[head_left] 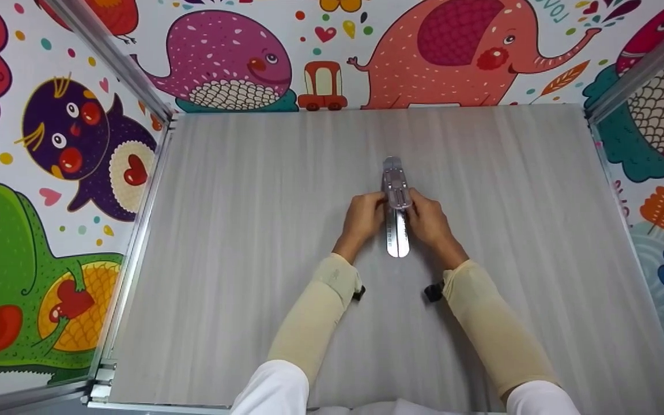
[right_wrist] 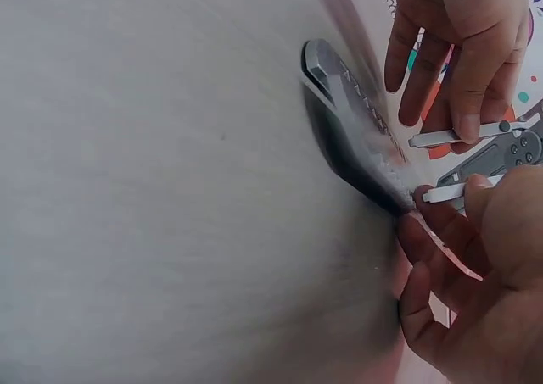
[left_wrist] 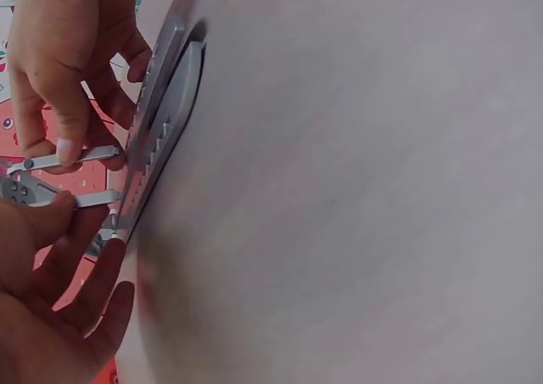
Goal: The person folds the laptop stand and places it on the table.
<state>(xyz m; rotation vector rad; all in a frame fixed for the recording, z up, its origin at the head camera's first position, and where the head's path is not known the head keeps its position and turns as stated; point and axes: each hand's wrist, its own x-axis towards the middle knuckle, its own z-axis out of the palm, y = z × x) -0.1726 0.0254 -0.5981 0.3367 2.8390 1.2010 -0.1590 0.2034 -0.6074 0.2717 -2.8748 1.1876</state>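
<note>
A silver folding laptop stand, narrow and folded together, stands out from the middle of the grey table. Its two long arms lie side by side, and notches run along them in both wrist views. The left hand grips it from the left, its thumb on a slim metal strut. Opposite, the right hand pinches the other strut between thumb and fingers. Both struts show apart in the right wrist view, near a grey hinge plate. Parts of the fingers are hidden behind the stand in the head view.
The wood-grain table reaches to metal frame posts at its back corners. Printed cartoon panels, with an elephant and a whale, wall in the back and sides. Black wrist straps sit below both hands.
</note>
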